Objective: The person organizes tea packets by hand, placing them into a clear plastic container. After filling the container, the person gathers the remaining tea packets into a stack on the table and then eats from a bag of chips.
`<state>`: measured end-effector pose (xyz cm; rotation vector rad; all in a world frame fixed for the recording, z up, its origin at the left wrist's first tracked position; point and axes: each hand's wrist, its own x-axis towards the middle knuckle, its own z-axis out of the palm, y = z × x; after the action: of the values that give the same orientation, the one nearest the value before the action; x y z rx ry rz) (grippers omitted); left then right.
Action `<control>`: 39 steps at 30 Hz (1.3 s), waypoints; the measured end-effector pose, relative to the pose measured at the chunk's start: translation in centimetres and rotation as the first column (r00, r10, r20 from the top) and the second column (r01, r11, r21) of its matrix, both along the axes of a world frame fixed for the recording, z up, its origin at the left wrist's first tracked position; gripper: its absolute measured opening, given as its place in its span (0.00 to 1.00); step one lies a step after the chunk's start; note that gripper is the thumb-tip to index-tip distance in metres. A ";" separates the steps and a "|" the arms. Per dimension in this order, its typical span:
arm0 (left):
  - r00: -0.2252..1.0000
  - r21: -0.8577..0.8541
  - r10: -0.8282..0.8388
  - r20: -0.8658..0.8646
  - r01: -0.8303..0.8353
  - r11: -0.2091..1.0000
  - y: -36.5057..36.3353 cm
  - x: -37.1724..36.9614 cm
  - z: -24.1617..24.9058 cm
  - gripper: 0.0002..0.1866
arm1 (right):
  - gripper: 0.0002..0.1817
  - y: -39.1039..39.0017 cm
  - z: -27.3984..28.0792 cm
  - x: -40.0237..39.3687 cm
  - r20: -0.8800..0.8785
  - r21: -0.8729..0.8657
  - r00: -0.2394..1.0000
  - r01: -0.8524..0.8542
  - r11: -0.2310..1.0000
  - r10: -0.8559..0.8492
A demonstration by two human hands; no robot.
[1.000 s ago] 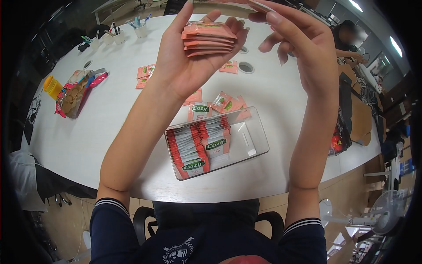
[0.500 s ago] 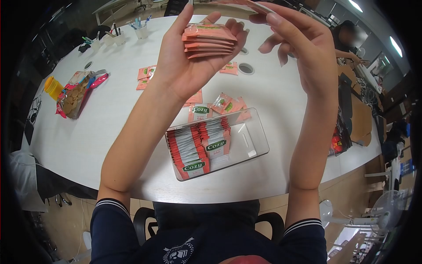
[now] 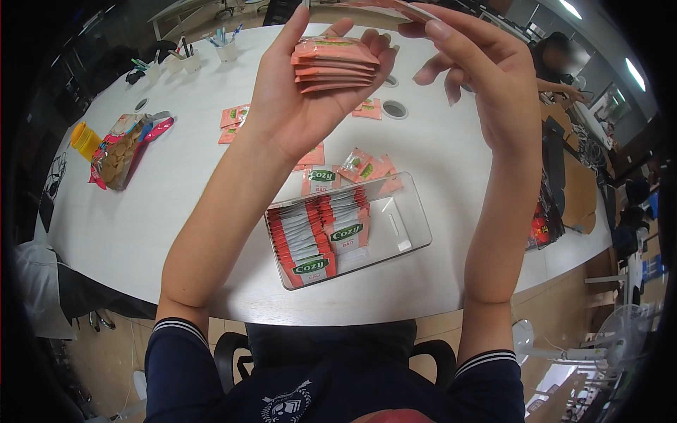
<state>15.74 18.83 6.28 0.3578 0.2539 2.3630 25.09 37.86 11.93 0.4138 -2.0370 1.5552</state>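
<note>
Left hand (image 3: pixel 300 107): a touch lower in the upper middle of the frame than a second ago, most of the drop coming in the first half-second.
Sachet stack (image 3: pixel 335 65): sinks slightly with that palm.
Right hand (image 3: pixel 499 84): barely further left, at upper right, its pinched sachet (image 3: pixel 416 11) going along.
Clear box (image 3: pixel 389 227): marginally lower at centre.
Snack bag (image 3: pixel 121 154) and yellow container (image 3: pixel 85 143): slip slightly down and right, at left.
Pen cup (image 3: pixel 226 52): likewise, upper left.
View: tabletop things shift together, very slightly.
</note>
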 end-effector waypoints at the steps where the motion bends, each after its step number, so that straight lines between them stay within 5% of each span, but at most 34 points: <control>1: 1.000 0.004 -0.005 0.000 0.005 1.000 0.0 -0.1 -0.1 0.26 | 0.19 0.0 0.0 0.0 0.000 0.001 1.000 0.001 1.000 -0.001; 10: 1.000 0.016 -0.009 0.007 0.009 1.000 0.0 0.0 0.0 0.26 | 0.19 -0.1 0.1 0.1 0.010 0.011 1.000 0.011 1.000 -0.011; 13: 0.983 0.172 -0.160 -0.095 0.175 0.969 -0.8 -1.2 -1.0 0.30 | 0.19 0.0 0.0 0.0 0.005 0.008 1.000 0.004 1.000 -0.004; 16: 0.999 0.031 -0.035 -0.019 0.035 0.999 -0.1 -0.1 -0.1 0.26 | 0.19 -0.1 0.0 0.0 0.010 0.001 1.000 0.004 1.000 -0.004; 28: 0.999 0.021 -0.033 -0.019 0.034 0.999 -0.1 -0.2 -0.2 0.27 | 0.18 0.0 0.0 0.0 0.002 0.011 1.000 -0.016 1.000 0.016; 34: 0.999 -0.023 0.034 -0.013 -0.034 0.999 0.3 0.3 0.2 0.30 | 0.16 -1.6 -1.7 -1.4 -0.289 -0.002 0.949 0.132 0.991 -0.127; 35: 0.996 0.042 0.000 -0.090 0.004 0.999 0.0 -0.1 -0.1 0.30 | 0.15 -2.2 -1.8 -1.2 -0.391 0.201 0.912 0.217 0.955 -0.125; 37: 0.968 0.161 -0.055 -0.246 0.097 0.982 -0.9 -1.3 -1.0 0.31 | 0.17 -2.1 -2.1 -1.5 -0.523 0.570 0.845 0.442 0.693 -0.109; 39: 0.971 0.088 0.006 -0.239 0.016 0.996 -0.9 -0.7 -0.6 0.31 | 0.18 -2.6 -1.8 -0.8 -0.465 0.598 0.878 0.409 0.690 -0.117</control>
<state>15.00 17.93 5.72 0.6870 0.2596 2.3303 24.27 35.29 10.15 0.6028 -2.1492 0.4292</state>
